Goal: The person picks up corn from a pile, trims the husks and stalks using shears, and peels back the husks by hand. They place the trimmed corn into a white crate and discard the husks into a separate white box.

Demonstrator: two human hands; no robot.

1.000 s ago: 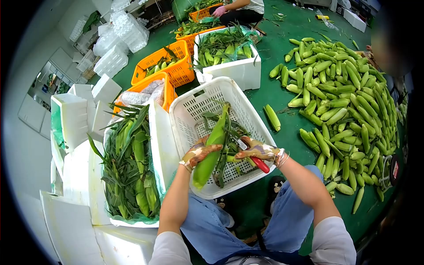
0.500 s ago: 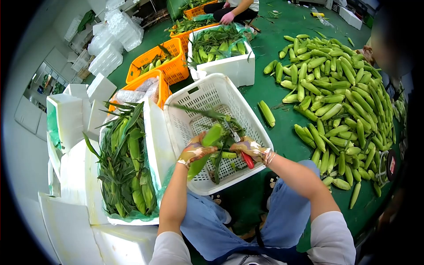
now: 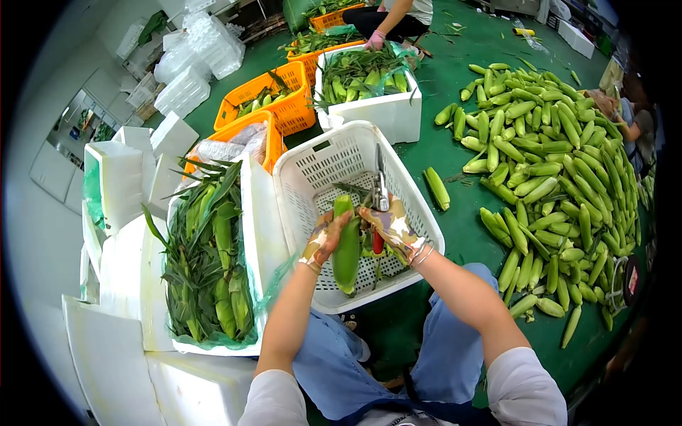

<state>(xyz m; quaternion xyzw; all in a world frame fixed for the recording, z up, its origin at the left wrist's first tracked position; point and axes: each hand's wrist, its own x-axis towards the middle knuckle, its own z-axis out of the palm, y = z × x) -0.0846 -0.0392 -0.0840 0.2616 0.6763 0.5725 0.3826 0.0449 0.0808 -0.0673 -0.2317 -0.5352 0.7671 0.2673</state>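
My left hand (image 3: 325, 238), in a patterned glove, is wrapped round a green ear of corn (image 3: 347, 259) that stands nearly upright over the white basket. In my right hand (image 3: 392, 226), gloved the same way, is a pair of pruning shears (image 3: 381, 190). Their metal jaws point away from me and a bit of red handle shows below the hand. The right fingertips are right beside the corn's upper part. Under both hands is the white slotted basket (image 3: 304, 157), with cut leaves and stalk scraps at its bottom.
At left, a foam box (image 3: 268, 220) holds leafy corn. Orange crates (image 3: 295, 113) and another white foam box (image 3: 387, 117) stand ahead. A large pile of trimmed corn (image 3: 561, 163) covers the floor at right, with one loose ear (image 3: 436, 189) nearer. Other people sit beyond.
The corn has swung upright and moved right with my left hand. The shears have turned from slanting across the basket to pointing straight away. The view has shifted slightly.
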